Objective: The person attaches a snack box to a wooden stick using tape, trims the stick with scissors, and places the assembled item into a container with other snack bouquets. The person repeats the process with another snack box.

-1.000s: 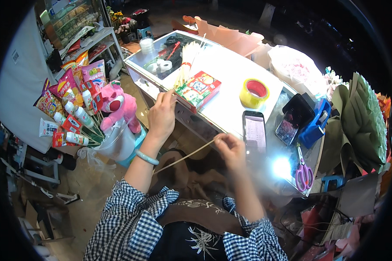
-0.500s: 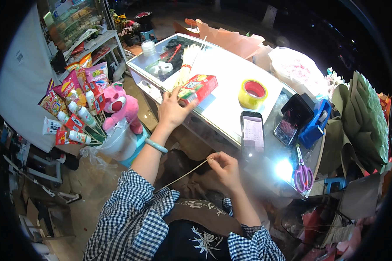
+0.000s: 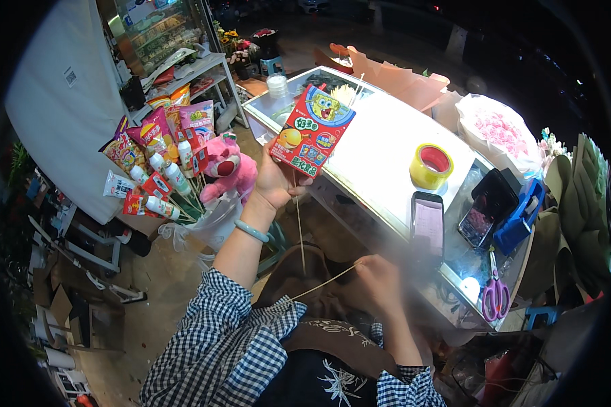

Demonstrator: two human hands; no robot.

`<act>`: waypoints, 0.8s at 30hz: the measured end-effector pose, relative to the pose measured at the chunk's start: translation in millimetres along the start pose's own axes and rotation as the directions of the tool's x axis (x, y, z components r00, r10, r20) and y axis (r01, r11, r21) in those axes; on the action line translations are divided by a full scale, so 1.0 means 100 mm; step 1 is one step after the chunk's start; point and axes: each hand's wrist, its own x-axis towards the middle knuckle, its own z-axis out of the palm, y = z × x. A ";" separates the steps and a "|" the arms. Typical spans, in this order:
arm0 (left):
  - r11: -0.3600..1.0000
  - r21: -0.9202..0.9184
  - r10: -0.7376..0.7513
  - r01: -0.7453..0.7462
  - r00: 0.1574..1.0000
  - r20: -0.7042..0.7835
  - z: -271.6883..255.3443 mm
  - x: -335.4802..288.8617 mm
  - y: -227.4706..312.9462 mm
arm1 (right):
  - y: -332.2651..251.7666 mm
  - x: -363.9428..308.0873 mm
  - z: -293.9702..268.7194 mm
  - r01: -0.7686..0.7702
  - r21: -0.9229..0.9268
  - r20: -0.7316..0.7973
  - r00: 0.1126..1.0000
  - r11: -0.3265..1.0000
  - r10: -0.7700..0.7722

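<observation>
A red snack box (image 3: 313, 132) with cartoon pictures is held up over the counter's near edge by my left hand (image 3: 275, 180). Fingers and thumb grip its lower left part. Below that hand a thin wooden stick (image 3: 301, 234) hangs down; its upper end is hidden, so I cannot tell whether it is fixed to the box. Lower and to the right, my right hand (image 3: 381, 279), somewhat blurred, pinches the end of another thin stick (image 3: 324, 281), which slants down left toward my checked sleeve. A bundle of sticks (image 3: 344, 94) lies behind the box, mostly covered.
On the white counter (image 3: 380, 152) are a yellow tape roll (image 3: 431, 167), phones (image 3: 427, 224), a blue tool (image 3: 519, 224) and purple scissors (image 3: 495, 295). A bucket (image 3: 217, 227) of snacks on sticks and a pink plush toy (image 3: 229, 169) stands left. Wrapped bouquets (image 3: 499, 132) line the far right.
My left hand has lifted the snack box off the counter and turned its front upward. A hanging stick now shows below it. The right hand keeps its stick; the whole view has shifted.
</observation>
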 end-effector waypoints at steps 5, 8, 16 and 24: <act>0.998 -0.006 -0.056 0.056 0.998 0.013 0.00 -0.03 -0.12 | -0.07 -0.01 -0.02 0.005 -0.057 -0.005 1.000 0.998 -0.005; 0.998 0.012 -0.059 0.060 0.998 -0.011 0.02 -0.05 -0.22 | -0.09 0.01 -0.01 0.014 -0.035 0.000 1.000 0.999 -0.014; 0.979 0.184 0.112 -0.092 0.989 -0.098 -0.06 -0.10 -0.34 | -0.13 0.05 0.04 -0.002 0.019 0.032 0.999 1.000 0.001; 0.450 0.848 0.468 -0.280 0.882 0.043 0.27 0.05 -0.94 | -0.25 0.27 0.03 0.042 0.107 -0.060 0.998 0.993 -0.036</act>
